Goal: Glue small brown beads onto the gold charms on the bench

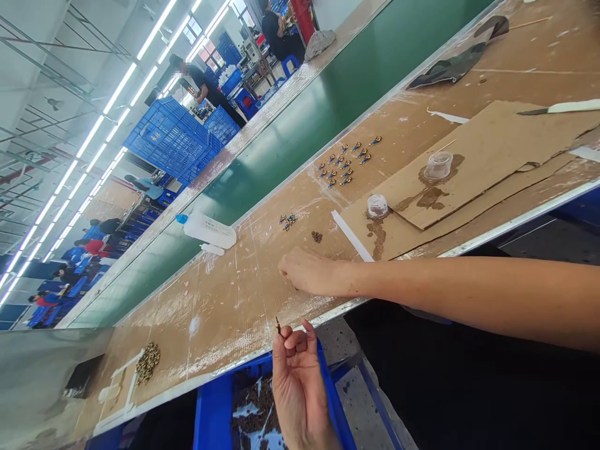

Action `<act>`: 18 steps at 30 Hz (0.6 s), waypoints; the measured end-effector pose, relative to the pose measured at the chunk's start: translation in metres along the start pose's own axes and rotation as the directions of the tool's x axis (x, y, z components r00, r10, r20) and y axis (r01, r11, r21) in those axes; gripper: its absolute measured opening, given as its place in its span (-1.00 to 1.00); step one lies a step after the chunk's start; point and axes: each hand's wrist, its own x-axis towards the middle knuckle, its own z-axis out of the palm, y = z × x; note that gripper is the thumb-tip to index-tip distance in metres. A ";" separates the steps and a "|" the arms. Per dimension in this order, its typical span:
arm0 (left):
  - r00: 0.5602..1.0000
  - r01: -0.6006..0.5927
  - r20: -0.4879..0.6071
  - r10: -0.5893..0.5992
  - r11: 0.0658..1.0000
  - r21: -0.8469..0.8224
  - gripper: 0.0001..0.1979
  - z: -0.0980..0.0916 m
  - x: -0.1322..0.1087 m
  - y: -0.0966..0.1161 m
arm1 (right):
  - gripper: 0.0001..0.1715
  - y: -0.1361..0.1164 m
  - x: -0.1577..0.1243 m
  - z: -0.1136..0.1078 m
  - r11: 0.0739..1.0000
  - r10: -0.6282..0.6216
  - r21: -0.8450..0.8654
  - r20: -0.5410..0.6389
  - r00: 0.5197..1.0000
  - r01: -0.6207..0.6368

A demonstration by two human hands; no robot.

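My left hand (297, 381) is raised palm-up over a blue bin (213, 406) below the table edge. Its thumb and forefinger pinch a small brown piece (278, 325). My right hand (307, 272) reaches in from the right and rests on the taped brown table (234, 300), fingers curled down; what is under them is hidden. Just beyond it lie a little heap of brown pieces (317, 236) and a small cluster of blue-and-gold parts (287, 220). Several more blue-and-gold parts (349, 159) stand in rows farther back.
A larger pile of brown pieces (148, 361) lies at the near left by a white frame. A white bottle (209, 229), two small plastic cups (377, 205) (439, 165), stained cardboard (473, 156) and a knife (557, 108) are on the table. A green conveyor belt (300, 137) runs behind; blue crates (173, 137) and other people beyond.
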 end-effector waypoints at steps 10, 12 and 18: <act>0.990 0.107 0.075 -0.116 0.988 0.114 -0.93 -0.008 -0.023 -0.052 | -0.63 0.018 -0.111 0.022 0.668 0.109 0.742 -0.028 0.994 -0.052; 0.978 0.145 0.135 -0.161 0.982 0.124 -0.91 -0.009 -0.029 -0.064 | -0.65 0.025 -0.125 0.028 0.482 0.148 0.873 0.008 0.989 -0.080; 0.945 0.140 0.275 -0.175 0.980 0.143 -0.89 0.000 -0.038 -0.081 | -0.70 0.040 -0.139 0.022 0.255 0.181 0.964 0.035 0.983 -0.081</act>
